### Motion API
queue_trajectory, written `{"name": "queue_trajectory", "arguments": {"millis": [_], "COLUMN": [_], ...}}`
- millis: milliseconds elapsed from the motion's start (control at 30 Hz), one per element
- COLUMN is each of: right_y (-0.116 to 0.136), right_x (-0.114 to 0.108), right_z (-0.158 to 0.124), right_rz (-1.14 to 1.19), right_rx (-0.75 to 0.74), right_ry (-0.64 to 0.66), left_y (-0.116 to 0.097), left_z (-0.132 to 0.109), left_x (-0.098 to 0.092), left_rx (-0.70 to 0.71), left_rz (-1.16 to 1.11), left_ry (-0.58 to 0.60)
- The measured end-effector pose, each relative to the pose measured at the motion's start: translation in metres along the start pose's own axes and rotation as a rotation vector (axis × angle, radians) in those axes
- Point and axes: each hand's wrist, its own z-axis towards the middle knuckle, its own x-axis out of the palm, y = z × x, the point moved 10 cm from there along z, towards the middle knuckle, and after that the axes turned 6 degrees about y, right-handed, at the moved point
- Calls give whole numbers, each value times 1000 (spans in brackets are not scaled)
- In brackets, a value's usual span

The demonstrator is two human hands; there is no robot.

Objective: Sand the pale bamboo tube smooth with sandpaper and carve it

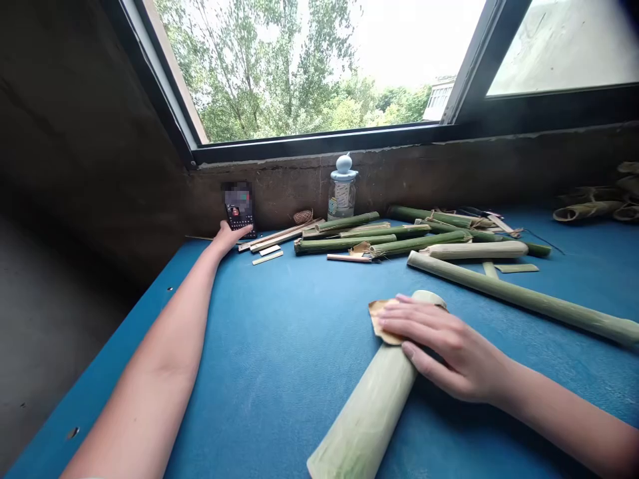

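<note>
My left hand reaches far out to a phone leaning against the wall under the window; its fingertips touch the lower edge of the screen, fingers stretched. My right hand lies flat on top of a thick, pale peeled bamboo tube lying on the blue table, fingers spread. Under its fingers is a tan scrap, perhaps sandpaper, pressed against the tube.
Several green bamboo stalks and split strips lie piled along the wall. A long pale stalk runs to the right. A glass jar and a twine ball stand by the wall. Curled bamboo pieces sit far right.
</note>
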Motion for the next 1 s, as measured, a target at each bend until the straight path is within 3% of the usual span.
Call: {"name": "queue_trajectory", "arguments": {"millis": [167,500,633,767,867,1000], "right_y": [-34,-57,-70,-84,-68,3], "right_x": [-4,-15,-10,-13,-14,9], "right_z": [-7,-11,-13,-19,-17,0], "right_rz": [-115,-17,175,153,18,13], "right_rx": [148,197,200,235,230,70], "right_ry": [-48,49,150,44,-57,53], "left_y": [4,8,9,12,17,18], "left_z": [4,3,8,14,17,16], "left_x": [-2,-17,-5,0,0,-3], "left_rx": [49,36,54,61,37,16], "left_rz": [-76,-139,-163,-129,-116,-109], "left_ry": [88,35,110,108,98,63]}}
